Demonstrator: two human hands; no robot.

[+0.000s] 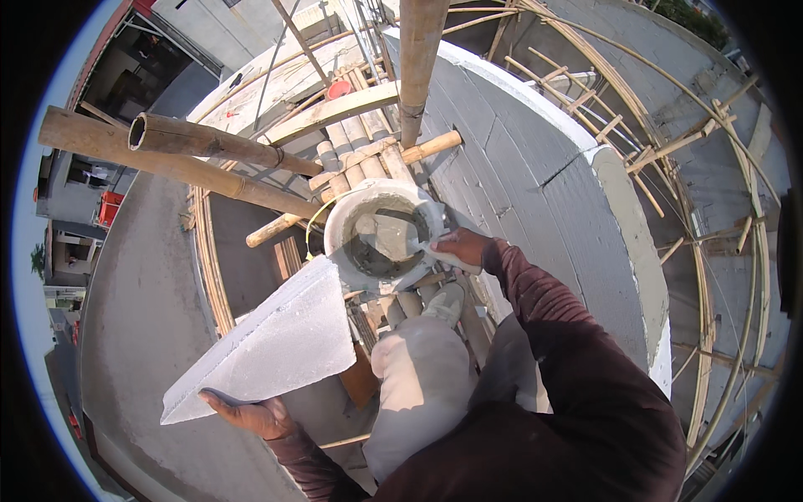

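Note:
My left hand is closed at the lower edge of a pale, wedge-shaped lightweight concrete block, which it props up at a slant. The block's upper corner comes close to a white bucket of wet grey mortar. At the bucket's right rim my right hand grips the mortar-smeared handle of a trowel. The trowel's blade reaches into the mortar and is hard to tell apart from it. A thin yellow bail hangs at the bucket's left side.
Bamboo poles form the narrow platform under the bucket. One upright pole and thick slanting poles stand ahead and left. A grey block wall with a pale top edge runs along the right. A red bowl sits farther ahead.

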